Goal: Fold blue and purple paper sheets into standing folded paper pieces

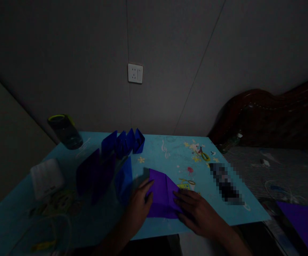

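Folding of a purple paper by two bare hands, as viewed from the head. The purple paper [159, 201] was laid on the near part of the blue desk [154, 144], between the left hand [140, 199] and the right hand [198, 211]. A line was seen down its upper part, and its upper right side was slanted; the stage in hand was therefore judged to be the steadying and flattening of a fold. For the next move, firm pressure along that line was judged to be called for, with the left side kept from sliding. The left grip was moderately wide: forefinger and thumb were parted, and their tips were rested at the paper's left edge. The right grip was likewise wide, its fingers being stretched over the right edge and its thumb set apart near the lower corner. No pinch could be made out in either grip, although the undersides of the fingers were hidden. To the left, a blue folded piece [124, 181] and a dark purple folded piece [96, 176] were stood; behind these, a row of blue folded pieces [123, 144] was placed.
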A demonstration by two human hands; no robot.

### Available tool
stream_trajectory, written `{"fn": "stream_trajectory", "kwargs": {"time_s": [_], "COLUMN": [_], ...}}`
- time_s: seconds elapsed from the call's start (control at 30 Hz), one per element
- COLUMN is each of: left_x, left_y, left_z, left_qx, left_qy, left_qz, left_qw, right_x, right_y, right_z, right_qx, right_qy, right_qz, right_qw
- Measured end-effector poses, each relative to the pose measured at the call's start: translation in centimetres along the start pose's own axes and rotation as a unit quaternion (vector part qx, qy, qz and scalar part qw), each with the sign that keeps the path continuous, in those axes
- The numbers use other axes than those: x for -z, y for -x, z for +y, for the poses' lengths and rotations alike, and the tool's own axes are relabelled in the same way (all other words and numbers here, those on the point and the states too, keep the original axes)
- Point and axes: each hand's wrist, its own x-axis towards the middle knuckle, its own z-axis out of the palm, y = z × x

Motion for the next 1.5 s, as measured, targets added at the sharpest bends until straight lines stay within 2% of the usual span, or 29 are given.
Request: {"fn": "stream_trajectory", "kwargs": {"time_s": [0.13,0.27,0.37,0.5,0.63,0.73,0.9,0.97,1.13,1.27,1.37,1.5], "left_x": [0.3,0.1,-0.1,0.2,1.2,1.6,0.5,-0.2,-1.8,-2.4,-2.4,-2.1], "left_y": [0.2,0.4,0.6,1.1,1.5,1.5,0.5,0.4,1.0,1.1,1.0,1.2], "left_z": [0.1,0.8,0.8,0.9,1.9,2.6,2.4,1.8,-0.9,-2.3,-2.1,-1.2], "left_qx": [-0.070,-0.151,-0.214,-0.279,-0.261,-0.231,-0.188,-0.192,-0.212,-0.233,-0.213,-0.130], "left_qy": [-0.102,-0.205,-0.262,-0.270,-0.234,-0.208,-0.255,-0.278,-0.335,-0.333,-0.290,-0.210], "left_qz": [-0.037,-0.077,-0.115,-0.181,-0.218,-0.220,-0.212,-0.192,-0.085,-0.056,-0.047,-0.071], "left_qw": [0.992,0.964,0.934,0.904,0.911,0.925,0.925,0.921,0.914,0.912,0.932,0.966], "right_x": [-1.0,-2.0,-2.2,-2.1,-2.4,-2.7,-3.8,-4.1,-4.3,-4.5,-4.6,-3.9], "right_y": [0.2,0.2,0.1,0.0,-0.1,-0.5,-1.9,-2.3,-1.4,0.6,1.7,1.9], "right_z": [-0.6,-0.6,-0.6,-0.6,-0.2,0.4,1.0,1.2,2.0,3.1,3.7,3.7], "right_qx": [0.000,0.020,0.026,0.020,0.004,-0.039,-0.117,-0.133,-0.186,-0.217,-0.217,-0.188], "right_qy": [0.047,0.098,0.106,0.091,0.051,0.001,-0.031,-0.024,-0.004,-0.005,-0.020,-0.045], "right_qz": [0.048,0.081,0.082,0.066,0.081,0.096,0.125,0.143,0.189,0.212,0.207,0.189], "right_qw": [0.998,0.992,0.991,0.994,0.995,0.995,0.985,0.980,0.964,0.953,0.954,0.963]}}
